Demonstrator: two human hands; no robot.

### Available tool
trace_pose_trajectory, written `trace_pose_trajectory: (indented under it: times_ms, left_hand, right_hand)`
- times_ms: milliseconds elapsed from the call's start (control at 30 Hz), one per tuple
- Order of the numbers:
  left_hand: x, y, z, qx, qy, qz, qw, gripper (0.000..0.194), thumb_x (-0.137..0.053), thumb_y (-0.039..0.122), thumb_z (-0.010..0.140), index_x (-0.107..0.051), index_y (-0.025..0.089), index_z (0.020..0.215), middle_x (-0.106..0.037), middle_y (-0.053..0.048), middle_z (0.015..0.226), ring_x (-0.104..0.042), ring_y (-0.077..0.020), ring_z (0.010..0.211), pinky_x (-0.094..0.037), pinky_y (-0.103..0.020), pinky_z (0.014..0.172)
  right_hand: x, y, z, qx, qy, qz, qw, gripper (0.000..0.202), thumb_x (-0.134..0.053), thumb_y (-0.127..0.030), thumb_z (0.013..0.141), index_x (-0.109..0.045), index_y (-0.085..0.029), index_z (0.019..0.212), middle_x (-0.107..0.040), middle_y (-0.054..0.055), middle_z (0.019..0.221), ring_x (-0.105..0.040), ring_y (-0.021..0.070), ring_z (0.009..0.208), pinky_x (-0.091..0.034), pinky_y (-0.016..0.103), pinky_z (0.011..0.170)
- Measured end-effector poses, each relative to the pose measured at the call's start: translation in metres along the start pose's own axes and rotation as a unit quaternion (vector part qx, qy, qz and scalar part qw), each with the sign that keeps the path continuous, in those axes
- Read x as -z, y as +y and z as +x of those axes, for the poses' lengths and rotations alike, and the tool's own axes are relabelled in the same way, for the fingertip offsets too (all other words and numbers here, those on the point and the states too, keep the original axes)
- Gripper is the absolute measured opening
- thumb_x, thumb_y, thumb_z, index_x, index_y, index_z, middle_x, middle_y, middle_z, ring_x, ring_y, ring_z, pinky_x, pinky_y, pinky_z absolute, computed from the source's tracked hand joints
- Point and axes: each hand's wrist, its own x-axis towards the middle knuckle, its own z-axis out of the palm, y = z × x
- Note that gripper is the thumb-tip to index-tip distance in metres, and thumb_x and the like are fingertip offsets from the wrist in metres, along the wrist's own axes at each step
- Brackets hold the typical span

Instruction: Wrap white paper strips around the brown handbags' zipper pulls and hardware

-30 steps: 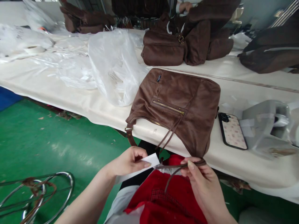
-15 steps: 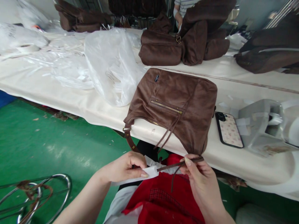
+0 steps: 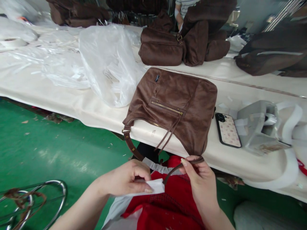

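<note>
A brown handbag (image 3: 179, 89) lies on the table, its gold zip facing up and its shoulder strap (image 3: 131, 146) hanging over the front edge. Part of that strap is wrapped in white paper. My left hand (image 3: 130, 179) pinches a folded strip of white paper (image 3: 157, 186) between thumb and fingers. Between thumb and fingertips, my right hand (image 3: 198, 175) grips a thin brown leather strap (image 3: 174, 169) beside the bag's lower corner. The thin strap's other end meets the open end of the paper strip; whether it goes inside, I cannot tell.
A clear plastic bag (image 3: 107, 64) lies left of the handbag. To the right are a phone (image 3: 228, 130) and a grey tape dispenser (image 3: 259, 124). More brown bags (image 3: 160, 48) stand behind, near a person's arm (image 3: 178, 19). A metal stool (image 3: 57, 188) is at lower left.
The thin strap now bows upward between my hands, and its loose dangling end no longer shows. The paper strip sits slightly lower. The whole view has shifted a little.
</note>
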Motion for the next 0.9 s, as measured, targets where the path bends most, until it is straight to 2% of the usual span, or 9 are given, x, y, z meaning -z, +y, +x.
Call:
trace_pose_trajectory:
  times_ms: [133, 300, 500, 633, 700, 767, 833, 900]
  left_hand:
    - [-0.004, -0.005, 0.002, 0.021, 0.020, 0.004, 1.000, 0.033, -0.056, 0.039, 0.090, -0.059, 0.014, 0.068, -0.051, 0.001, 0.063, -0.044, -0.0099, 0.061, -0.032, -0.021, 0.059]
    - [-0.002, -0.011, 0.002, 0.054, 0.044, -0.010, 0.998, 0.033, -0.056, 0.040, 0.089, -0.061, 0.013, 0.071, -0.052, 0.001, 0.065, -0.045, -0.0090, 0.060, -0.032, -0.020, 0.057]
    - [-0.005, -0.016, 0.015, 0.078, 0.061, -0.002, 0.995, 0.031, -0.056, 0.040, 0.088, -0.064, 0.013, 0.076, -0.057, 0.000, 0.069, -0.048, -0.0093, 0.063, -0.035, -0.019, 0.059]
    - [-0.012, -0.018, 0.030, 0.091, 0.089, 0.043, 0.991, 0.026, -0.058, 0.037, 0.087, -0.066, 0.014, 0.078, -0.061, 0.000, 0.070, -0.050, -0.0096, 0.062, -0.036, -0.019, 0.060]
    - [-0.012, -0.018, 0.034, 0.082, 0.095, 0.061, 0.990, 0.028, -0.056, 0.036, 0.089, -0.065, 0.014, 0.075, -0.059, 0.000, 0.068, -0.050, -0.0096, 0.062, -0.037, -0.020, 0.060]
    - [-0.010, -0.017, 0.036, 0.058, 0.093, 0.071, 0.991, 0.035, -0.050, 0.035, 0.093, -0.063, 0.014, 0.069, -0.057, -0.001, 0.067, -0.050, -0.0098, 0.064, -0.038, -0.020, 0.063]
    - [-0.008, -0.016, 0.035, 0.040, 0.093, 0.078, 0.992, 0.039, -0.045, 0.034, 0.096, -0.061, 0.014, 0.067, -0.058, -0.002, 0.072, -0.051, -0.0104, 0.068, -0.040, -0.021, 0.067]
    - [-0.007, -0.012, 0.033, 0.037, 0.097, 0.090, 0.991, 0.039, -0.044, 0.033, 0.096, -0.062, 0.014, 0.068, -0.059, -0.004, 0.078, -0.053, -0.0110, 0.072, -0.041, -0.022, 0.070]
  right_hand:
    - [-0.002, 0.004, 0.000, 0.010, -0.003, 0.006, 1.000, 0.030, -0.079, -0.038, 0.067, -0.063, -0.018, 0.083, -0.068, 0.001, 0.070, -0.067, 0.0159, 0.056, -0.057, 0.026, 0.055]
    - [0.000, 0.006, -0.002, 0.012, -0.013, 0.007, 1.000, 0.028, -0.079, -0.036, 0.068, -0.064, -0.018, 0.082, -0.069, 0.001, 0.070, -0.069, 0.0172, 0.060, -0.058, 0.026, 0.059]
    - [-0.006, 0.010, -0.005, -0.019, -0.084, 0.020, 0.996, 0.027, -0.079, -0.039, 0.068, -0.065, -0.018, 0.079, -0.069, 0.002, 0.072, -0.067, 0.0166, 0.058, -0.057, 0.027, 0.058]
    - [-0.011, 0.020, -0.004, -0.025, -0.141, 0.020, 0.990, 0.024, -0.078, -0.039, 0.069, -0.066, -0.018, 0.075, -0.063, -0.001, 0.059, -0.057, 0.0114, 0.047, -0.049, 0.023, 0.049]
    - [-0.008, 0.023, -0.004, -0.023, -0.152, 0.035, 0.987, 0.027, -0.078, -0.041, 0.068, -0.067, -0.018, 0.075, -0.065, 0.001, 0.065, -0.057, 0.0116, 0.051, -0.049, 0.024, 0.052]
    - [-0.002, 0.022, -0.005, -0.021, -0.142, 0.043, 0.989, 0.031, -0.077, -0.044, 0.069, -0.069, -0.018, 0.084, -0.067, 0.002, 0.073, -0.058, 0.0128, 0.059, -0.049, 0.025, 0.057]
    - [0.006, 0.019, -0.006, -0.024, -0.128, 0.028, 0.991, 0.031, -0.071, -0.047, 0.075, -0.068, -0.019, 0.087, -0.062, -0.001, 0.065, -0.054, 0.0118, 0.057, -0.044, 0.023, 0.055]
    - [0.009, 0.015, -0.007, -0.033, -0.129, -0.006, 0.991, 0.033, -0.064, -0.050, 0.081, -0.063, -0.018, 0.071, -0.049, -0.004, 0.050, -0.045, 0.0097, 0.049, -0.037, 0.021, 0.050]
